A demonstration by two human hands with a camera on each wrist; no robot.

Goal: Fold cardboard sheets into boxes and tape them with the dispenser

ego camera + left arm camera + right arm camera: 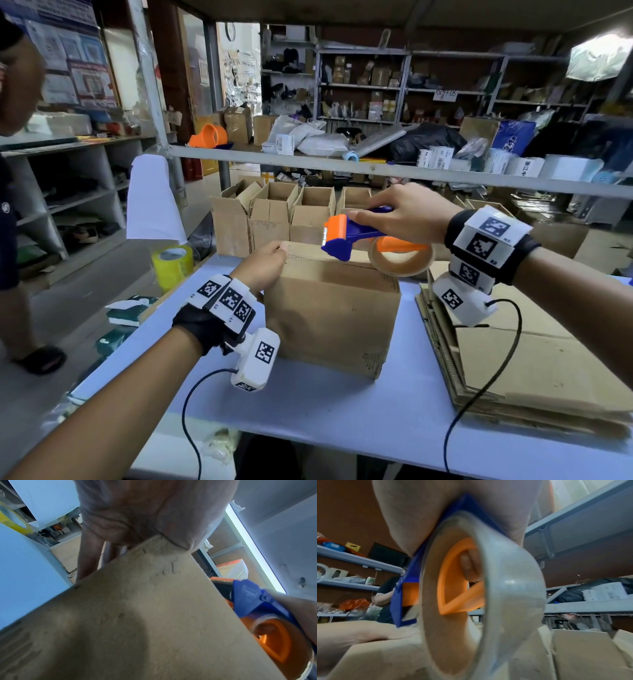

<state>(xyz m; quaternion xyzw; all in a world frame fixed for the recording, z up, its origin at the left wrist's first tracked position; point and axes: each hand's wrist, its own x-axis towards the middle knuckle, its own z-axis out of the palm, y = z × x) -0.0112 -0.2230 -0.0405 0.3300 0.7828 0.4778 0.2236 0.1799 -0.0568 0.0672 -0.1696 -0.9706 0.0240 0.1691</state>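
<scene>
The right hand [407, 214] is wrapped around the tape dispenser [356, 236], a blue and orange tool with a clear tape roll [402, 257] on its hub; in the right wrist view a fingertip [469, 568] shows through the orange hub, so the fingers curl right round the handle. The dispenser hangs just above the top of the cardboard box [332, 308], its toothed orange front pointing toward the left hand; whether the tool touches the cardboard cannot be told. The left hand [263, 263] holds the box at its upper left corner, fingers curled over the far edge and the palm pressed against the side, as the left wrist view shows with the corner wedged into the palm. The box stands upright on the pale blue table [342, 404], roughly at its middle. Just to the right lies a stack of flat cardboard sheets [534, 359], its near edge overhanging slightly. A yellow tape roll [172, 262] stands at the table's far left corner. Behind the table a row of open cardboard boxes [274, 212] stands on the floor. A grey shelf rail [376, 169] crosses the scene above them, bearing parcels and a second orange dispenser [209, 136]. Another person [13, 171] stands at the left edge, beside grey shelving
</scene>
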